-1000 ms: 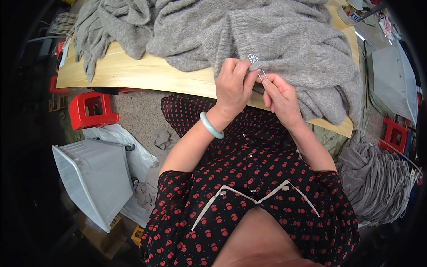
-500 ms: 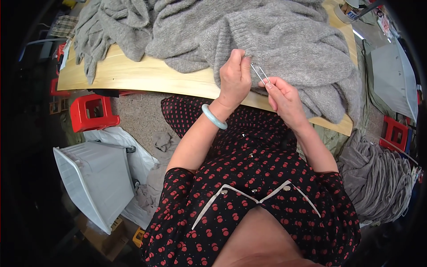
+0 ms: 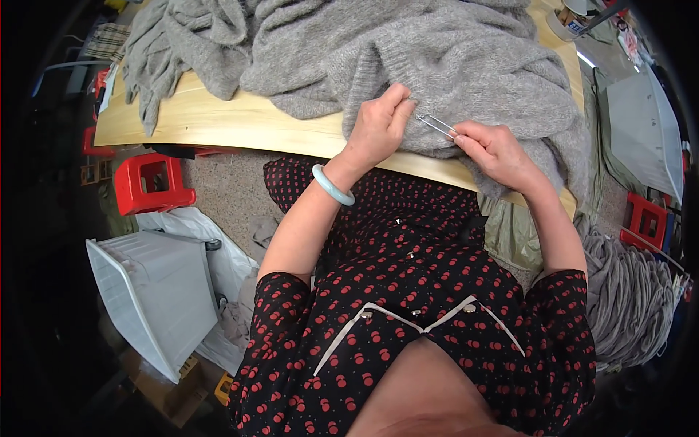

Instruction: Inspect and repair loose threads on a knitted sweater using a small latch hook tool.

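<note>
A grey knit garment (image 3: 473,80), with ribbed and fuzzy areas, lies bunched across the table's near edge. At its near side my left hand (image 3: 378,125), with a pale bangle on the wrist, is closed, thumb against the bent fingers, on the knit. My right hand (image 3: 496,153) pinches a slim metal two-armed tool (image 3: 435,127) between thumb and fingers. Its two thin arms run nearly parallel, and the far end lies close to my left fingertips, over the knit. The exact kind of tool and the spot where it meets the yarn are too small to make out.
The pale wooden table (image 3: 211,120) carries more grey knit at left. A can-like container (image 3: 564,25) stands at its far right. On the left floor are a red stool (image 3: 153,183) and a tipped grey bin (image 3: 156,298). Piled grey knit (image 3: 626,298) sits at right.
My right hand has moved right and swung outward, so the metal tool lies flatter. My left hand has shifted slightly left and stays closed at the knit.
</note>
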A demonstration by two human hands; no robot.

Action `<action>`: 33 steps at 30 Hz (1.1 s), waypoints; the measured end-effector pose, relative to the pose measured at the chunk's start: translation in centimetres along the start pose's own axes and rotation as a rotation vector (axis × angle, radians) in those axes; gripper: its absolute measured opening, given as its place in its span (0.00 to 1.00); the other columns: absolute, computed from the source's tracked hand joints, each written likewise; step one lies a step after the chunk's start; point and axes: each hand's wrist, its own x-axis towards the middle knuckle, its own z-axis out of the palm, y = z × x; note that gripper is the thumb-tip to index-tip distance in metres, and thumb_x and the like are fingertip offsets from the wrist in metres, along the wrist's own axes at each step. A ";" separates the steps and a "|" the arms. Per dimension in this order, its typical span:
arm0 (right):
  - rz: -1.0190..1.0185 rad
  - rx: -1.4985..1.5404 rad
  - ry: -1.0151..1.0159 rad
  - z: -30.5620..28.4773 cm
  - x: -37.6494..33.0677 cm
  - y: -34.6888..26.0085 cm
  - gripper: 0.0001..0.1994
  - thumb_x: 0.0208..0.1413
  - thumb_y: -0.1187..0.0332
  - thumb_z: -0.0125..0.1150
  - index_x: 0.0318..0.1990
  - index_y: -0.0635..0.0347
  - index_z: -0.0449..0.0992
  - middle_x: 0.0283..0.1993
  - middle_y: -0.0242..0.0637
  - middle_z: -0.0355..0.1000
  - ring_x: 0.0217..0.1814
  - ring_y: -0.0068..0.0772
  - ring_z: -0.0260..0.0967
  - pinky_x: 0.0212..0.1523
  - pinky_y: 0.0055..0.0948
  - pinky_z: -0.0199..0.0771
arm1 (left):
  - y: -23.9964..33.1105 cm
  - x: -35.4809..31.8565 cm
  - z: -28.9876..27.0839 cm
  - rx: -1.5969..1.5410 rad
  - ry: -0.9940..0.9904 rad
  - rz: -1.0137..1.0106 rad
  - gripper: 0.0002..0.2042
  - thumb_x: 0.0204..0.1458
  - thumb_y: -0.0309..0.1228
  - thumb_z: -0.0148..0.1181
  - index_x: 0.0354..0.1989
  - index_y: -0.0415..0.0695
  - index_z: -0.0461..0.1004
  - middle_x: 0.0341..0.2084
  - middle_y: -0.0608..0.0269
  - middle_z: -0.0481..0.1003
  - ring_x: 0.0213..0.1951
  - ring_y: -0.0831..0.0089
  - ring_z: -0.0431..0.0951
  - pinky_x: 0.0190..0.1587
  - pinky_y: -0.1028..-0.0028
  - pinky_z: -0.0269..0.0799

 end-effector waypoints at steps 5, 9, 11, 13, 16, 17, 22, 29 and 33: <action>-0.327 -0.284 0.183 1.0 0.8 1.0 0.08 0.56 0.68 0.47 0.37 0.59 0.72 0.14 0.31 0.62 0.14 0.23 0.58 0.17 0.22 0.58 | -1.0 0.1 0.4 -0.387 -0.008 -0.262 0.04 0.53 0.26 0.49 0.29 0.39 0.65 0.13 0.75 0.60 0.19 0.88 0.56 0.20 0.82 0.52; 0.264 0.396 -0.113 0.0 0.5 -0.1 0.10 0.58 0.65 0.45 0.35 0.59 0.72 0.12 0.24 0.59 0.13 0.14 0.54 0.15 0.17 0.52 | -0.2 0.7 0.2 -0.363 0.014 -0.231 0.04 0.54 0.25 0.48 0.29 0.40 0.66 0.15 0.78 0.59 0.20 0.90 0.55 0.20 0.84 0.51; 0.377 0.982 -0.218 -0.2 0.3 0.3 0.12 0.58 0.62 0.45 0.35 0.60 0.72 0.12 0.18 0.56 0.13 0.08 0.48 0.15 0.14 0.45 | -0.2 0.8 0.2 -0.224 0.024 -0.171 0.03 0.54 0.25 0.48 0.29 0.40 0.66 0.15 0.78 0.59 0.20 0.90 0.55 0.20 0.84 0.51; 0.394 0.779 -0.179 0.0 0.5 -0.2 0.13 0.58 0.61 0.45 0.36 0.60 0.72 0.12 0.18 0.55 0.13 0.08 0.47 0.15 0.14 0.46 | -0.8 0.9 0.5 -0.190 0.034 -0.169 0.04 0.54 0.25 0.49 0.28 0.40 0.66 0.15 0.78 0.59 0.20 0.90 0.55 0.21 0.85 0.51; 0.351 0.487 -0.146 0.0 0.8 -0.5 0.14 0.58 0.60 0.45 0.36 0.61 0.72 0.12 0.18 0.55 0.13 0.08 0.47 0.16 0.14 0.46 | -1.1 0.7 -0.2 -0.276 -0.018 -0.214 0.05 0.52 0.27 0.52 0.28 0.39 0.68 0.14 0.79 0.59 0.19 0.90 0.55 0.20 0.84 0.51; 0.296 0.394 -0.140 -0.1 0.9 -0.5 0.13 0.58 0.61 0.45 0.37 0.61 0.72 0.12 0.18 0.54 0.13 0.08 0.47 0.16 0.14 0.46 | -0.8 0.9 -0.6 -0.278 -0.021 -0.215 0.05 0.52 0.27 0.52 0.28 0.39 0.68 0.14 0.79 0.59 0.19 0.90 0.55 0.20 0.84 0.51; 0.257 0.383 -0.150 -0.4 0.8 -0.7 0.13 0.58 0.61 0.45 0.36 0.61 0.72 0.12 0.19 0.55 0.14 0.08 0.48 0.16 0.14 0.46 | 1.4 1.9 -1.3 0.067 -0.207 -0.192 0.08 0.48 0.33 0.58 0.28 0.39 0.73 0.11 0.73 0.62 0.16 0.86 0.57 0.18 0.80 0.53; 0.278 0.304 -0.058 0.2 0.5 -0.9 0.10 0.57 0.64 0.47 0.36 0.61 0.71 0.13 0.24 0.57 0.15 0.11 0.51 0.16 0.16 0.50 | 0.4 1.8 -0.5 0.057 -0.081 -0.068 0.09 0.49 0.33 0.57 0.26 0.39 0.73 0.11 0.72 0.63 0.16 0.84 0.58 0.18 0.78 0.54; 0.046 0.037 0.090 1.2 0.4 -0.5 0.08 0.55 0.67 0.50 0.36 0.60 0.72 0.15 0.34 0.62 0.15 0.23 0.58 0.17 0.22 0.58 | 0.1 2.1 -0.5 -0.349 -0.094 -0.348 0.12 0.49 0.34 0.56 0.20 0.38 0.71 0.11 0.69 0.64 0.17 0.83 0.62 0.19 0.78 0.56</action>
